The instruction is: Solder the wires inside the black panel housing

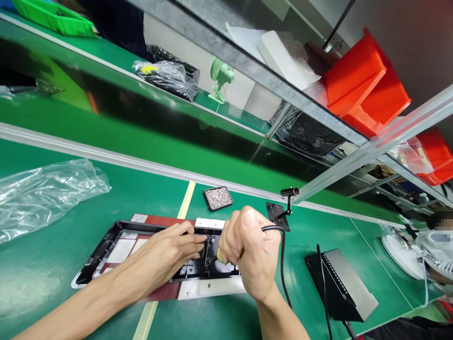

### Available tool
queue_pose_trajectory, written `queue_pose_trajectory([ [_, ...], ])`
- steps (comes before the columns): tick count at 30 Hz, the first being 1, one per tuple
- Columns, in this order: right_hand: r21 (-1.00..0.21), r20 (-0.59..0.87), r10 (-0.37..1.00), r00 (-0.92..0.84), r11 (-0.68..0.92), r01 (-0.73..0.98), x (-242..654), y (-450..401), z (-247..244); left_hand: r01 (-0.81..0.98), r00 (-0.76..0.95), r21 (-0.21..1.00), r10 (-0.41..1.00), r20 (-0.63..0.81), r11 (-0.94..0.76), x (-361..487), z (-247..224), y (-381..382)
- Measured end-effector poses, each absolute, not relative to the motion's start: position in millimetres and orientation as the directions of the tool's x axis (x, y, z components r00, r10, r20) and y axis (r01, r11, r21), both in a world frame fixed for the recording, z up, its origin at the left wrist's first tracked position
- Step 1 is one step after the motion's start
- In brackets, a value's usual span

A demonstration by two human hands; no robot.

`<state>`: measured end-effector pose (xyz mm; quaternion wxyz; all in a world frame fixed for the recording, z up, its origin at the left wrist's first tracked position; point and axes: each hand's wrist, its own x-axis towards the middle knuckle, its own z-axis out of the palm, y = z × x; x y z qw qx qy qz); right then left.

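Observation:
A long black frame (92,259) lies on a dark red board (165,292) with white strips on the green bench. Across the frame rests my left hand (173,248), palm down, its fingers stretched out and touching a black part near the middle. My right hand (247,250) is wrapped round a tool with a black cable (283,269) coming out of its top. Only a yellowish bit of the tool shows below the fist, and its dark tip points into the frame beside my left fingertips.
Behind the frame sit a small black tray of screws (219,198) and a black stand (278,215). A black and grey device (341,283) lies at right. Clear plastic bags (53,193) are at left. Red bins (368,85) stand on the shelf. A person is at the right edge.

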<state>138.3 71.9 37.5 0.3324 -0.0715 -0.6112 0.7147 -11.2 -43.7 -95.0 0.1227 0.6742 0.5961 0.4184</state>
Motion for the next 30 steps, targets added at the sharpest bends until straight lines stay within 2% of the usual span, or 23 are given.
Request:
queue_pose_trajectory([
  [2,-0.927,0.316,0.558,-0.767,0.010,-0.374,139.4,74.8,32.2,0.732,-0.095,0.631,0.879,0.467,-0.256,-11.4,-84.3,-44.7],
  [3,-0.933,0.330,0.563,-0.758,0.070,-0.354,140.1,76.2,31.1,0.716,-0.167,0.661,0.864,0.475,-0.225,-9.9,-77.3,-45.5],
  [5,-0.927,0.376,0.574,-0.727,0.241,-0.288,141.6,78.3,32.7,0.598,-0.362,0.789,0.831,0.422,-0.140,-3.3,-61.6,-47.5],
  [7,-0.895,0.424,0.570,-0.703,0.383,-0.229,143.4,78.8,38.0,0.423,-0.461,0.899,0.827,0.321,-0.113,7.3,-45.4,-48.7],
  [10,-0.864,0.451,0.552,-0.702,0.468,-0.186,146.3,78.1,47.6,0.164,-0.412,0.971,0.883,0.227,-0.174,26.8,-21.5,-45.3],
  [13,-0.799,0.463,0.511,-0.724,0.594,-0.091,149.9,76.5,54.1,-0.010,-0.389,0.976,0.900,0.195,-0.216,46.0,0.0,-35.5],
  [18,-0.688,0.478,0.482,-0.735,0.725,0.028,155.2,72.1,53.9,-0.055,-0.499,0.968,0.847,0.184,-0.243,65.9,15.0,-19.7],
  [22,-0.594,0.498,0.459,-0.736,0.799,0.096,165.0,70.2,58.1,-0.151,-0.447,0.959,0.882,0.152,-0.242,71.8,19.9,-16.4],
  [26,-0.410,0.542,0.337,-0.770,0.906,0.109,195.6,65.9,64.9,-0.099,-0.455,0.972,0.878,0.149,-0.215,72.0,26.7,-17.7],
  [30,-0.216,0.562,0.153,-0.813,0.976,0.034,244.2,49.0,50.5,-0.126,-0.501,0.982,0.863,0.062,-0.144,63.0,28.1,-16.7],
])
